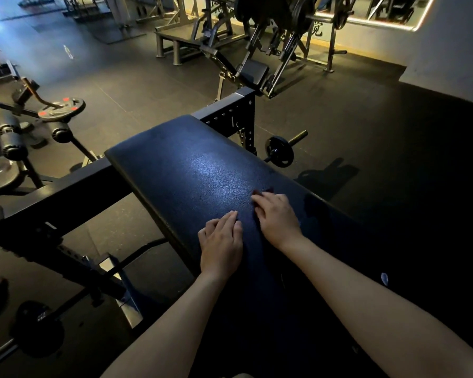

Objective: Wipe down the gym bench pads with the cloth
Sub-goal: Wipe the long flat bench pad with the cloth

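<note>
wiping step in hand, judging by the pose. dark red cloth (268, 190) pressed onto the bench pad (191, 165) under the right hand (279, 218), visible only as a small edge past the fingertips, near the pad's right side and roughly midway along. right fingers close together and laid over the cloth; cannot tell whether curled into it or lying flat. left hand (221, 242) just beside, flat on the pad, fingers straight and together, holding nothing.

to do it well: spread the cloth wider under the palm for fuller contact with the vinyl. press evenly and sweep in long overlapping strokes across the full width, then work toward the far rounded end. run over both side edges too, likely sweat traps. lift the left hand clear before wiping its patch, or brace it on the black steel frame (66, 192) instead. avoid dragging the cloth past the right edge, at risk of a drop to the rubber floor (393, 148).
</note>
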Available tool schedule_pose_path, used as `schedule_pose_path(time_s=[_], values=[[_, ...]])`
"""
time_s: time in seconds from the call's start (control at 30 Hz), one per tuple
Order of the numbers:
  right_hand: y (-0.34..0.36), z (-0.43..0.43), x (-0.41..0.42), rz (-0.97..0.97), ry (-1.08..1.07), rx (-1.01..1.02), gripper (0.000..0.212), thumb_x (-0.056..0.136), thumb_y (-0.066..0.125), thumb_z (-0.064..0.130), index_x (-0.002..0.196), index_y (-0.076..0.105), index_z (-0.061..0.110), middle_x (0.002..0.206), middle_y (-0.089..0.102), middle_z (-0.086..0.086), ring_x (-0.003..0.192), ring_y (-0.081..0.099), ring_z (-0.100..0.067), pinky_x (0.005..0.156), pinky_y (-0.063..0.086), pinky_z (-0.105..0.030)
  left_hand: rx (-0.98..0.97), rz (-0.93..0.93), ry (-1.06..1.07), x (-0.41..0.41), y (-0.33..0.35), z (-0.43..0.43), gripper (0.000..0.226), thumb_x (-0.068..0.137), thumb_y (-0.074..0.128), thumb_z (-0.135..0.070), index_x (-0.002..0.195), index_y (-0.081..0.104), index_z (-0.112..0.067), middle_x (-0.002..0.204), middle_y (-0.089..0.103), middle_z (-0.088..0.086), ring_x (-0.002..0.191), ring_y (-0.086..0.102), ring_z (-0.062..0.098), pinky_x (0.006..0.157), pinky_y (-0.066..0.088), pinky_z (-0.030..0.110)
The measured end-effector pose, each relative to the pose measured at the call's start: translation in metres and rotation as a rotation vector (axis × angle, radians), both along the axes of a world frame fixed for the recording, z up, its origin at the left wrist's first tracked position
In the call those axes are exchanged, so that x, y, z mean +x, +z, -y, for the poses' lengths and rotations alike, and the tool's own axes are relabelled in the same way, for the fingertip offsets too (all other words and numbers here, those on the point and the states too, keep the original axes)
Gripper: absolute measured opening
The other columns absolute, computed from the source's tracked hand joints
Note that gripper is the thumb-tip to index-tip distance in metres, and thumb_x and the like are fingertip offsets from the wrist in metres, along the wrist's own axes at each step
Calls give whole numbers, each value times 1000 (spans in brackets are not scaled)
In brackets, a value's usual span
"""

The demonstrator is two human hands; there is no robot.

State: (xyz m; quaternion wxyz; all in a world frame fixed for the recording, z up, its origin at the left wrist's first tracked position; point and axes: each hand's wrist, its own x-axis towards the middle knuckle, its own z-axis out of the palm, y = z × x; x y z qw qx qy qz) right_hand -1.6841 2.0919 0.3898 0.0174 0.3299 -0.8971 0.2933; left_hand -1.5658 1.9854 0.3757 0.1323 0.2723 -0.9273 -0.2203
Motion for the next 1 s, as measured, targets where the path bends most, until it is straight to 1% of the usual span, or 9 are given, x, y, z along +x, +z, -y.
schedule_pose_path(time_s=[0.1, 0.23, 0.33, 0.4, 0.53, 0.67, 0.77, 0.87, 1.0], values=[[-4, 1, -2, 18, -58, 115, 39, 98, 55, 26, 137, 57, 22, 140, 54, -1, 119, 43, -31, 102, 42, -45, 23, 37, 8, -2, 0, 0, 56, 103, 19, -50, 148, 47, -31, 152, 45, -18, 131, 35, 11, 109, 19, 35], [-13, 3, 29, -48, 55, -45, 32, 93, 54, 24, 121, 69, 20, 118, 67, 0, 100, 50, -30, 92, 47, -39, 77, 79, 33, -14, 5, -1, 46, 107, 29, -44, 149, 45, -34, 155, 40, -19, 131, 34, 12, 106, 18, 37], [-11, -3, 18, -27, 128, -75, 30, 94, 57, 19, 120, 70, 22, 116, 68, 3, 98, 51, -28, 90, 47, -37, 111, 73, -17, -26, 7, 0, 45, 107, 30, -43, 149, 45, -34, 155, 41, -17, 130, 35, 13, 106, 19, 38], [-8, -5, -9, -25, 55, -51, 32, 93, 60, 14, 124, 69, 19, 123, 67, -2, 105, 50, -30, 95, 46, -42, 92, 83, -39, -29, 8, 2, 45, 107, 31, -43, 148, 46, -32, 156, 40, -17, 130, 34, 13, 107, 20, 39], [-3, -10, -39, 25, -133, 104, 43, 97, 57, 24, 139, 56, 20, 144, 52, -2, 121, 40, -31, 106, 33, -38, 58, 83, -39, -27, 7, 0, 45, 107, 31, -43, 148, 46, -33, 156, 37, -20, 127, 34, 12, 107, 20, 38], [-11, 0, -8, -20, -33, -1, 32, 96, 53, 29, 122, 69, 21, 122, 66, 2, 104, 48, -29, 93, 43, -38, 92, 86, -27, -42, 11, 3, 44, 108, 31, -42, 148, 46, -33, 155, 41, -18, 126, 37, 14, 102, 21, 36], [-16, 2, 0, -29, 29, -28, 38, 93, 44, 37, 115, 70, 21, 111, 67, 5, 96, 50, -26, 85, 50, -40, 122, 57, -73, -62, 16, 2, 42, 108, 30, -40, 146, 48, -34, 152, 45, -17, 127, 38, 13, 95, 18, 31], [-12, -5, -32, -78, -14, 12, 35, 96, 49, 28, 124, 68, 20, 120, 67, -1, 100, 53, -29, 87, 49, -42, 74, 75, -97, -69, 12, 3, 49, 106, 24, -45, 147, 47, -34, 154, 43, -18, 129, 36, 12, 101, 19, 34], [-6, -6, -56, -12, -147, 59, 39, 97, 56, 17, 136, 60, 17, 138, 57, -4, 118, 45, -29, 102, 41, -43, 74, 44, -106, -66, 7, 4, 53, 103, 22, -47, 148, 47, -32, 154, 43, -18, 127, 37, 11, 102, 18, 33]])
